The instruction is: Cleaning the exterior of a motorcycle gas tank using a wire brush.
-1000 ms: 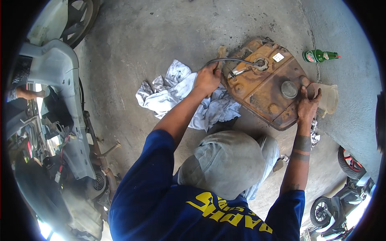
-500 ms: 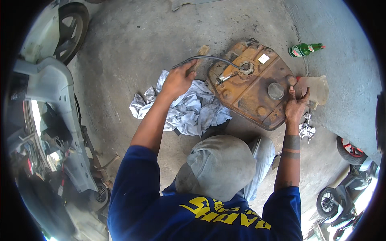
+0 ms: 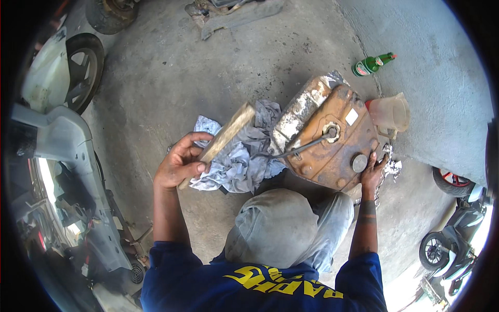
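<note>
A rusty brown fuel tank (image 3: 340, 143) stands tilted in front of me, its far left side covered in flaking white. My right hand (image 3: 372, 174) grips its right edge beside the round metal disc (image 3: 359, 163), fingers apart. From the collared opening on top, a dark hose (image 3: 306, 147) runs left toward crumpled grey-white rags (image 3: 234, 166). Above those rags my left hand (image 3: 179, 162) holds a flat wooden stick (image 3: 228, 130) between thumb and fingers, its far end pointing up and to the right.
Just right of the tank is a translucent plastic jug (image 3: 392, 113). A green bottle (image 3: 367, 66) lies near the wall (image 3: 431, 78). Motorcycle body panels (image 3: 73, 135) and a wheel (image 3: 83, 70) crowd the left. A motorcycle (image 3: 449, 247) is at lower right, with grey parts (image 3: 241, 18) at the far edge.
My left hand has moved left and nearer with the stick, away from the hose. The tank has tipped, showing its whitened side, and the hose now hangs lower.
</note>
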Available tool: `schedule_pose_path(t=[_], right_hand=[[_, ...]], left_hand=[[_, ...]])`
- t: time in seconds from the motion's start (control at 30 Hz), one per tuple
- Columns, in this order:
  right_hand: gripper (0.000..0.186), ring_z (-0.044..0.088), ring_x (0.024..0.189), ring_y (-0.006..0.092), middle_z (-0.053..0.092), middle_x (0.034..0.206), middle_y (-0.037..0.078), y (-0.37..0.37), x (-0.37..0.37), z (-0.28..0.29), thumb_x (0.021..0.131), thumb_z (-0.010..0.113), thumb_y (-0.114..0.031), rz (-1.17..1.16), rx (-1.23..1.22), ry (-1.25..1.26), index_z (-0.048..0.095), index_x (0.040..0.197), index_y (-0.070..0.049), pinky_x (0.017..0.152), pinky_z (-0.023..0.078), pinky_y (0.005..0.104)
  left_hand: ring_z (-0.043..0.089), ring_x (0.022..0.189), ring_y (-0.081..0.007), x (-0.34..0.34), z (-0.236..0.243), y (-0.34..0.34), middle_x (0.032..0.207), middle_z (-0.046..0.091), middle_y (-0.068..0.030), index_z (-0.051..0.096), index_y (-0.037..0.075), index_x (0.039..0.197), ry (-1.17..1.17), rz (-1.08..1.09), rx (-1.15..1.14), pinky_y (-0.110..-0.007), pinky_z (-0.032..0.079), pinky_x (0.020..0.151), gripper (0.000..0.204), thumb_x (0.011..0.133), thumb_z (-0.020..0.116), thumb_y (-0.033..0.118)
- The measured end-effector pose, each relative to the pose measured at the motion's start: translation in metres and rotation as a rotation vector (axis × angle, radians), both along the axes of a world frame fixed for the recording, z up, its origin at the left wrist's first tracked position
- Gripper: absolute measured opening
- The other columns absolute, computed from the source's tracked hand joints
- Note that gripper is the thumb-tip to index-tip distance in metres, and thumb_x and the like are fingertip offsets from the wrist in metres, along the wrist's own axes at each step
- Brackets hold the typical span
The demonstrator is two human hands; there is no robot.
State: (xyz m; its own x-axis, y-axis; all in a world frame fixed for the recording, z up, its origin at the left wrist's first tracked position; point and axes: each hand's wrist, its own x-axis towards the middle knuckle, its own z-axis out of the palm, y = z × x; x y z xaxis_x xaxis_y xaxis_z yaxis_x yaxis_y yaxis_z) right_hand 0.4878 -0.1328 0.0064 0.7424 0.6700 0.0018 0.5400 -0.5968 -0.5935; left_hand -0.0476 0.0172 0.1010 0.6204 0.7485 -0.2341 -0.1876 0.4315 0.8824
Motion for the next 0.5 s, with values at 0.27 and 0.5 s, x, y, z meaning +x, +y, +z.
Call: schedule_pose_path(t=[0.27,0.5], right_hand=[[0.086,0.045,0.127,0.0503,0.044,0.139,0.037,-0.015,0.002,0.008,0.099,0.032,-0.065,-0.078,-0.118,0.057,0.029,0.147,0.006,0.105,0.038,0.0499],[0.090,0.058,0.102,0.0509,0.060,0.111,0.039,-0.011,0.030,-0.038,0.098,0.031,-0.068,-0.133,-0.043,0.136,0.060,0.117,0.015,0.089,0.045,0.0520]], left_hand=[[0.068,0.084,-0.0359,0.098,0.005,0.004,0.092,0.068,-0.0209,0.038,0.018,0.147,0.832,-0.107,0.659,-0.046,0.053,0.074,0.065,0.090,0.066,0.028],[0.065,0.099,-0.0386,0.119,-0.019,-0.029,0.106,0.067,-0.0230,0.050,0.013,0.142,0.821,-0.279,0.829,-0.048,0.052,0.086,0.048,0.094,0.055,0.020]])
